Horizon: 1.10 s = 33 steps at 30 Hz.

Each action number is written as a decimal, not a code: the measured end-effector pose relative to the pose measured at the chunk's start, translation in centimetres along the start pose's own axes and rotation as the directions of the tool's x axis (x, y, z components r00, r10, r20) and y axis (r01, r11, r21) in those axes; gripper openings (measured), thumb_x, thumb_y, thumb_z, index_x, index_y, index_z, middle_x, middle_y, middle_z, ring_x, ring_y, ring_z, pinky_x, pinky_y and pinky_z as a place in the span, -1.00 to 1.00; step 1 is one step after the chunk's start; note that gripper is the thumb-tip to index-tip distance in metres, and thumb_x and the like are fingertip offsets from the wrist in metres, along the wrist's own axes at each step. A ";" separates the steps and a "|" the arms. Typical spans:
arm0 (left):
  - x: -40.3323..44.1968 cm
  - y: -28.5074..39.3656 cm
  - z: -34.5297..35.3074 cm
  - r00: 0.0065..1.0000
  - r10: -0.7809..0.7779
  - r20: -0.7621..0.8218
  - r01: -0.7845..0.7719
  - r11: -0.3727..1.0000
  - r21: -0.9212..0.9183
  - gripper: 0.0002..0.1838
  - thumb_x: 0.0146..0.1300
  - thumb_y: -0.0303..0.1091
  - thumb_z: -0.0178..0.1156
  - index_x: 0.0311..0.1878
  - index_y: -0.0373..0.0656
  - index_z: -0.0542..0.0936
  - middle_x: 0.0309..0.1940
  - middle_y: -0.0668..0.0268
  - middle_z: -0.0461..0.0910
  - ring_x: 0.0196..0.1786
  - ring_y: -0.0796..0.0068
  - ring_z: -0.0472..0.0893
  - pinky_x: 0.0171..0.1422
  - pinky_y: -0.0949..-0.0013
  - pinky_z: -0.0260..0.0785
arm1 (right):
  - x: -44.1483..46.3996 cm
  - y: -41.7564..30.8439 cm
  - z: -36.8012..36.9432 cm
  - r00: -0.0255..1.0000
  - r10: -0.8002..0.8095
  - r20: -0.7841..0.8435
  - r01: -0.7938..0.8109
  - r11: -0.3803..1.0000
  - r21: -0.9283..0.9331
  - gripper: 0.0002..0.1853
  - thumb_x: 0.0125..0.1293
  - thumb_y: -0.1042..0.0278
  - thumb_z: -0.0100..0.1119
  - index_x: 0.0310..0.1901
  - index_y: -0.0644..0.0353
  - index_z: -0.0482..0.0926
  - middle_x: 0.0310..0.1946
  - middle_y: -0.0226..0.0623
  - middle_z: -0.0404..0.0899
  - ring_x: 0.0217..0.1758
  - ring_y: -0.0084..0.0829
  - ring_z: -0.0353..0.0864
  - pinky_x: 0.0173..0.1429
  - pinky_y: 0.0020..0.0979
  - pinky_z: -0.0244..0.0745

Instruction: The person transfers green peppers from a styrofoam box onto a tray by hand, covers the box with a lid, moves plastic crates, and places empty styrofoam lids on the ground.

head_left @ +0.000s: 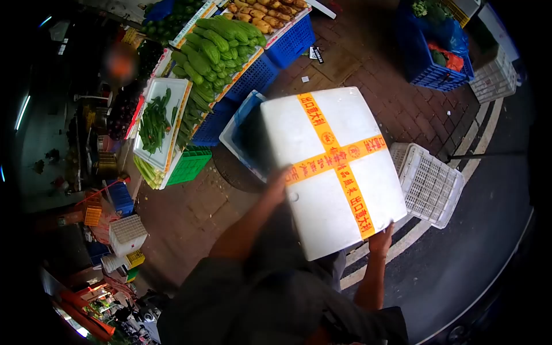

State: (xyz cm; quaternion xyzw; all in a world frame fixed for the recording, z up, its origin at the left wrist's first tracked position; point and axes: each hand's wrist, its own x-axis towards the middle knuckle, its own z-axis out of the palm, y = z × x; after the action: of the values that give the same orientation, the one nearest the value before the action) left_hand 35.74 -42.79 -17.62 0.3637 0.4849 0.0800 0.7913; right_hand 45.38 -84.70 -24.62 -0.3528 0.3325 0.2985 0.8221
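Note:
A large white foam box (310, 207) with crossed yellow tape bearing red lettering is held in front of my body. My left hand (279, 183) grips its left edge, and my right hand (382, 239) grips its lower right corner. The fingers of both hands are partly hidden by the box. Just beyond its left side, partly covered by it, lies an open white box (229, 137) with a dark, blue-lined inside.
Green gourds (215, 49) and a white tray (175, 92) of green peppers sit on a stall at upper left. A green crate (190, 165) stands below. White crates (431, 187) are at right near the road; a blue crate (440, 79) is at upper right.

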 end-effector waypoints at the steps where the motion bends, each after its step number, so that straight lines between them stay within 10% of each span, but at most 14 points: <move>1: 0.0 -0.3 0.7 0.999 -0.039 -0.033 0.039 0.999 0.000 -0.63 0.37 -0.29 0.13 0.16 -0.26 0.49 -0.03 0.15 0.61 -0.02 0.33 0.64 0.10 0.27 0.50 | -0.9 -0.3 -0.3 0.996 -0.093 0.004 0.093 0.986 -0.140 -0.24 0.51 -0.22 -0.25 0.50 0.21 0.01 0.45 -0.13 0.20 0.47 -0.10 0.23 0.45 -0.07 0.21; 5: 3.8 -5.2 -1.5 0.972 -0.084 0.220 0.119 0.982 -0.147 -0.43 0.26 -0.08 0.30 0.24 -0.16 0.41 -0.01 0.21 0.61 -0.01 0.32 0.64 0.05 0.19 0.52 | -6.3 -1.7 4.5 0.983 -0.179 -0.039 0.180 0.983 0.038 -0.36 0.51 -0.03 -0.10 0.43 0.22 0.13 0.34 -0.02 0.29 0.37 -0.03 0.34 0.38 -0.03 0.34; 8: 5.1 -4.4 -2.9 0.858 -0.375 0.350 0.381 0.923 0.054 -0.31 0.20 0.16 0.31 0.25 -0.06 0.39 -0.03 0.25 0.62 -0.18 0.39 0.67 -0.18 0.19 0.58 | -9.7 -2.0 6.1 0.850 -0.526 -0.026 0.511 0.835 -0.204 -0.43 0.45 0.15 0.01 0.34 0.34 0.22 0.22 -0.01 0.40 0.27 -0.06 0.45 0.30 -0.03 0.43; 12: 1.4 0.8 -5.9 0.778 -0.533 0.332 0.400 0.829 0.392 -0.01 0.16 0.43 0.17 0.49 0.02 0.12 0.48 0.07 0.10 0.40 -0.13 0.27 0.31 -0.38 0.16 | -17.3 -2.7 8.5 0.626 -0.778 -0.056 0.703 0.593 -0.393 -0.45 0.41 0.28 0.09 0.33 0.36 0.23 0.16 -0.03 0.44 0.16 -0.12 0.53 0.20 -0.14 0.55; 16: 4.2 5.3 -19.8 0.931 -0.332 0.154 0.274 0.910 0.311 -0.48 0.31 0.12 0.20 0.18 0.00 0.45 -0.23 0.35 0.59 -0.33 0.49 0.57 -0.30 0.34 0.43 | -21.3 0.9 14.8 0.314 -0.949 -0.013 0.672 0.232 -0.704 -0.36 0.33 0.43 0.20 0.38 0.30 0.18 0.17 0.00 0.43 0.16 -0.14 0.51 0.20 -0.15 0.54; 18: 3.2 8.6 -24.1 0.978 -0.211 -0.001 0.209 0.968 0.137 -0.77 0.36 -0.11 0.22 -0.14 -0.04 0.50 -0.58 0.53 0.39 -0.71 0.71 0.25 -0.70 0.63 0.00 | -18.0 2.1 14.1 0.316 -0.944 0.098 0.696 0.161 -0.700 -0.21 0.24 0.59 0.26 0.44 0.32 0.06 0.24 -0.01 0.38 0.24 -0.17 0.45 0.34 -0.23 0.38; 20: 4.4 9.5 -30.0 0.980 -0.145 -0.134 0.173 0.958 0.229 -0.74 0.32 -0.09 0.26 -0.10 -0.01 0.51 -0.46 0.45 0.50 -0.58 0.62 0.45 -0.61 0.54 0.23 | -16.7 4.9 19.5 0.446 -0.861 0.244 0.510 0.021 -0.860 -0.30 0.23 0.61 0.22 0.39 0.37 0.16 0.24 -0.03 0.42 0.24 -0.24 0.46 0.34 -0.32 0.34; 21: 4.0 10.7 -31.9 0.982 -0.108 -0.155 0.146 0.954 0.261 -0.72 0.30 -0.07 0.27 -0.07 0.02 0.52 -0.40 0.41 0.55 -0.50 0.56 0.53 -0.53 0.48 0.34 | -15.2 6.6 21.3 0.393 -0.798 0.456 0.435 -0.276 -0.857 -0.41 0.23 0.56 0.22 0.31 0.33 0.30 0.13 -0.06 0.51 0.16 -0.24 0.53 0.23 -0.32 0.41; 23: 3.4 11.5 -34.5 0.969 -0.090 -0.230 0.156 0.944 0.291 -0.69 0.29 -0.07 0.27 -0.01 0.03 0.52 -0.37 0.39 0.57 -0.49 0.51 0.54 -0.44 0.41 0.41 | -16.4 9.5 29.2 0.519 -0.568 0.639 0.446 -0.459 -0.769 -0.45 0.07 0.59 0.26 0.17 0.23 0.45 -0.06 -0.03 0.59 0.00 0.01 0.57 0.10 -0.15 0.48; 25: 2.4 12.0 -35.4 0.976 -0.083 -0.202 0.134 0.958 0.252 -0.66 0.31 -0.03 0.25 -0.01 0.00 0.50 -0.32 0.34 0.57 -0.36 0.44 0.57 -0.34 0.35 0.44 | -14.1 10.9 30.1 0.449 -0.324 0.833 0.502 -0.680 -0.535 -0.33 0.01 0.46 0.38 0.25 0.04 0.47 -0.14 -0.24 0.56 -0.06 -0.14 0.55 0.34 -0.03 0.35; 33: 1.1 9.3 -34.2 0.900 -0.215 -0.379 0.286 0.947 0.144 -0.66 0.35 -0.09 0.15 0.02 -0.13 0.48 -0.24 0.22 0.58 -0.27 0.29 0.62 -0.23 0.23 0.51 | 1.2 8.2 35.9 0.445 -0.057 0.894 0.556 -0.765 -0.325 -0.49 0.16 0.33 0.28 0.20 -0.13 0.52 -0.21 -0.37 0.52 -0.08 -0.29 0.53 0.48 0.32 0.01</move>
State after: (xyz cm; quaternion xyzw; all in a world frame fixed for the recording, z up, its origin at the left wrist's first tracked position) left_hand 10.17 -18.54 -21.37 0.3533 0.6692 -0.0059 0.6537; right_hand 52.22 -51.79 -9.62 -0.8800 -0.4424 -0.0033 0.1727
